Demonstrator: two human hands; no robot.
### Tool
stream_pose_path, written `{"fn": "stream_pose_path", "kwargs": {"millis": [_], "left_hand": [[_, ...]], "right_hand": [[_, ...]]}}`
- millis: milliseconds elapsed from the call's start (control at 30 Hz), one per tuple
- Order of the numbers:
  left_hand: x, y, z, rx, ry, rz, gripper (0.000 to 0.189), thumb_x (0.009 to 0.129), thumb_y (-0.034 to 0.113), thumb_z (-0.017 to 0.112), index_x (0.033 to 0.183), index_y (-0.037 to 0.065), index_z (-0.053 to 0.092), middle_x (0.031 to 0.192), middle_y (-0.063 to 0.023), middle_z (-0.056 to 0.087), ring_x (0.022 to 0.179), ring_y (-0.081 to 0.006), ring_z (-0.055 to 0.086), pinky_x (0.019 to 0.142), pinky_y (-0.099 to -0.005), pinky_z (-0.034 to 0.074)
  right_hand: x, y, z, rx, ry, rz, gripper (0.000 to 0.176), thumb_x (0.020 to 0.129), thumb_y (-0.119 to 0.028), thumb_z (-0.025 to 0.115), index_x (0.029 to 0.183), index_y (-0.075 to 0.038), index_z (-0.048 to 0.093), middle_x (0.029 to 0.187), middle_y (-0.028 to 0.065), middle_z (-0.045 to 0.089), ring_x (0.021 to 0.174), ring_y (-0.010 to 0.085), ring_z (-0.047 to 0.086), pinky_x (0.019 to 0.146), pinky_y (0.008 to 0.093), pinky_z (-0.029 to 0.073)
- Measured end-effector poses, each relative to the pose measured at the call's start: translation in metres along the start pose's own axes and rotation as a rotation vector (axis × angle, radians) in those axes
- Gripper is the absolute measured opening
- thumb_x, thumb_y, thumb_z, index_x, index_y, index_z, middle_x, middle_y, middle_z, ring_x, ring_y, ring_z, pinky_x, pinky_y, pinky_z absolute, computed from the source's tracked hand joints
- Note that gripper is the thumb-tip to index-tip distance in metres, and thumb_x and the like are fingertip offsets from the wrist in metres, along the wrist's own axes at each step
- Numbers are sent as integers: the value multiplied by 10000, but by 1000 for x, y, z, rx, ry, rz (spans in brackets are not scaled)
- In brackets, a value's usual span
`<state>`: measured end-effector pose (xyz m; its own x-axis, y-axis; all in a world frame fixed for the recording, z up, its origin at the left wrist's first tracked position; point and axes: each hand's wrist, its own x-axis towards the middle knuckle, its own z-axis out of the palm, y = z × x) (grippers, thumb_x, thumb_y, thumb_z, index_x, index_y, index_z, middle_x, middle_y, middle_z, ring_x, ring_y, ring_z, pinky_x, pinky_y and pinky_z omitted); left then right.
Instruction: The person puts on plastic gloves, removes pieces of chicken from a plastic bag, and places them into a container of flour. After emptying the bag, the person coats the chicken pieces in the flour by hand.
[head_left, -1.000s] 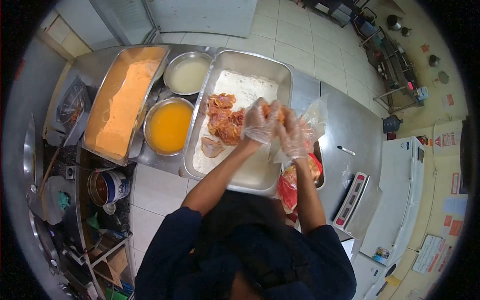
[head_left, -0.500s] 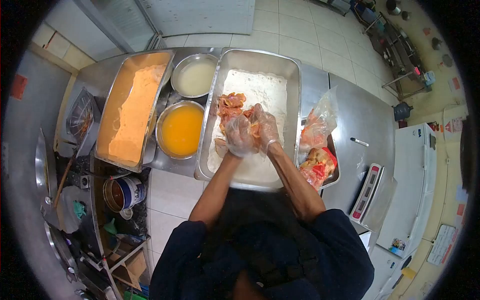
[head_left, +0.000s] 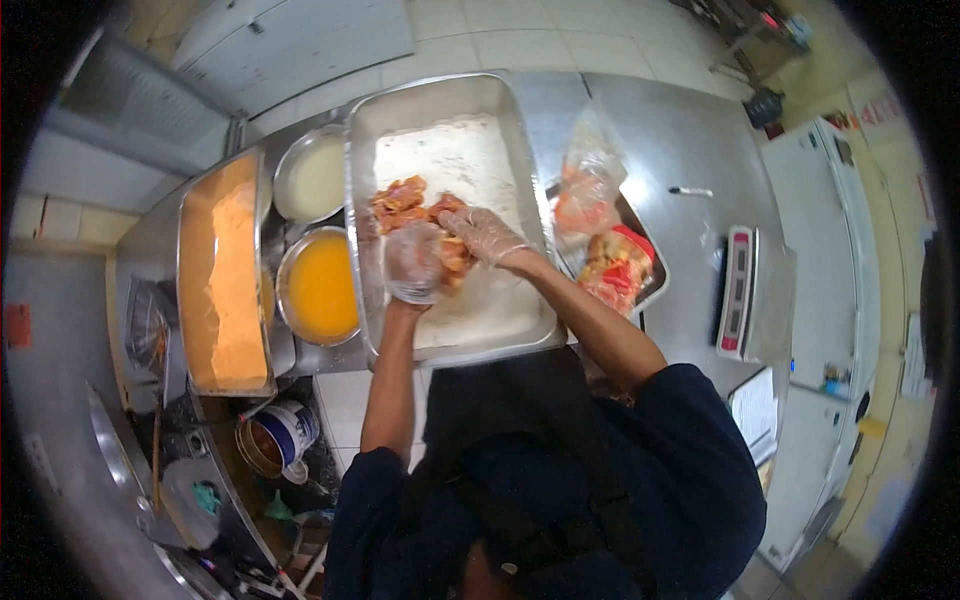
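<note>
A deep metal pan (head_left: 535, 190) holds white flour (head_left: 480, 150) and reddish, marinated meat pieces (head_left: 398, 200). My left hand (head_left: 413, 262), in a clear plastic glove, is blurred over the meat at the pan's left side; its fingers are smeared by motion. My right hand (head_left: 483, 236), gloved too, reaches in from the right with its fingers spread over the meat, touching it. Part of the meat shows between the two hands. What lies under my palms is hidden.
Left of the pan are a bowl of orange liquid (head_left: 322, 286), a bowl of pale liquid (head_left: 310, 175) and a tray of orange powder (head_left: 235, 290). Rightward are a tray with bagged food (head_left: 615, 270), a marker (head_left: 690, 191) and a scale (head_left: 738, 290).
The camera view has turned and shifted, so the pan appears farther left. My hands have moved apart from their close position, and my right hand now lies spread over the meat.
</note>
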<state>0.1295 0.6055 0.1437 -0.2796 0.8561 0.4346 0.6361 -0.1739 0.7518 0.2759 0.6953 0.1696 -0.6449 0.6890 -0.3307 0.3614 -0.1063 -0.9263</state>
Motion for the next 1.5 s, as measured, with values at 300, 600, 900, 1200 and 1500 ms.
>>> {"fn": "stream_pose_path", "kwargs": {"millis": [300,600,900,1200,1500], "left_hand": [[46,-55,-4,246,-11,-149,313,831,258,648,1003,11,566,918,-160,607,803,-302,592,752,-385,484],[35,66,14,-36,-275,-107,352,839,209,683,1091,20,528,935,-113,607,837,-180,617,739,-304,514],[7,119,45,-20,-496,-123,267,835,196,673,1035,41,587,964,-110,628,859,-212,640,736,-319,522],[-13,169,104,17,-671,80,500,822,224,663,1257,62,477,1202,-171,540,1091,-275,548,892,-384,471],[7,168,155,130,-670,378,408,786,111,593,1188,63,541,1066,-199,589,1001,-373,568,898,-426,463]], "right_hand": [[-140,16,-161,-492,138,-36,283,841,-295,648,957,-38,642,894,89,643,823,179,614,786,343,505],[-202,58,-118,-1091,-169,-89,808,584,-307,815,1309,-218,468,1409,151,340,1334,343,278,1041,504,306],[-201,88,-110,-1135,61,-181,495,682,-326,711,1136,-166,595,1201,130,492,1141,291,469,907,544,379],[-183,104,-165,-945,176,-316,204,794,-187,574,919,-33,618,877,171,612,859,337,598,810,457,463],[-185,49,-202,-289,200,-302,222,861,-171,486,900,21,592,756,189,545,703,296,524,680,410,436]]}}
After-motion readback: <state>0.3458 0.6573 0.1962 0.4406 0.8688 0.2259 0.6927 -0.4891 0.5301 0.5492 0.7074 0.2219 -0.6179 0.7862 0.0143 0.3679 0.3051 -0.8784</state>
